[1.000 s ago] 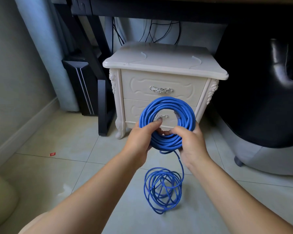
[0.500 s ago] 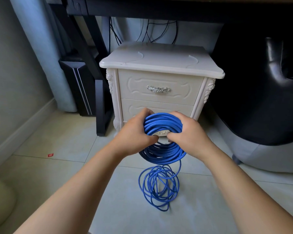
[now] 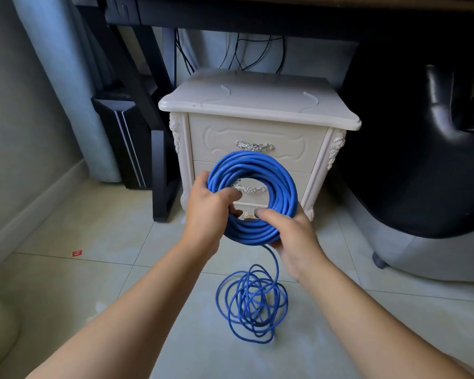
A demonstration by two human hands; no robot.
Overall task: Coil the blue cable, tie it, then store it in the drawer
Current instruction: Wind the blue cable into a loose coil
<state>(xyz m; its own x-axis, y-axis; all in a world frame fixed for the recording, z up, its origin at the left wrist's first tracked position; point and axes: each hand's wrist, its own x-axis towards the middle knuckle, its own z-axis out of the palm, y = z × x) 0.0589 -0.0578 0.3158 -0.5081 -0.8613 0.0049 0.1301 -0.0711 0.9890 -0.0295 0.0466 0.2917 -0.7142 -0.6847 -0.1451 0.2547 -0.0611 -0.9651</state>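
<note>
A thick ring of coiled blue cable stands upright in front of the cream nightstand. My left hand grips the ring's left side, thumb through the hole. My right hand holds the lower right of the ring. One strand drops from the ring to a loose pile of blue cable on the tiled floor. Both drawers are closed; the upper drawer shows its silver handle, and the lower drawer handle shows through the ring's hole.
A black desk leg and a dark computer tower stand left of the nightstand. A black padded chair fills the right. Black wires hang behind the nightstand. A small red scrap lies on the floor at left.
The ring tipped flat between my hands half a second ago and now stands upright again, a little higher. The floor pile looks slightly smaller and looser.
</note>
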